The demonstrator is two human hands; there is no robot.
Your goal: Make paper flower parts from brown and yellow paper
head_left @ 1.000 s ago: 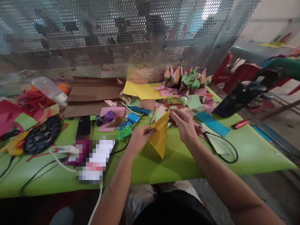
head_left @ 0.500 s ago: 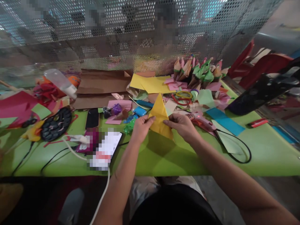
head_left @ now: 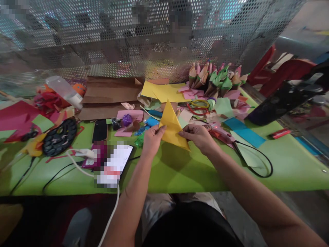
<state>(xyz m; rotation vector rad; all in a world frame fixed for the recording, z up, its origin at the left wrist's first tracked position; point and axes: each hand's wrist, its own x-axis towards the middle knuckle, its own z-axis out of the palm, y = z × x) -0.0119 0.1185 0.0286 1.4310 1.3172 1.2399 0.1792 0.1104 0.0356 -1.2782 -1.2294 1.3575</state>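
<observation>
Above the green surface, the left hand and the right hand are pinching opposite edges of the triangular yellow paper, a suitable grip for something probably light, bendable and easily creased.

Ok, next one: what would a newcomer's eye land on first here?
First, the yellow paper triangle, held over the green table by the left hand and right hand at opposite edges. Next, the cluster of paper cones toward the back right, with a dark bottle to its right.
</observation>
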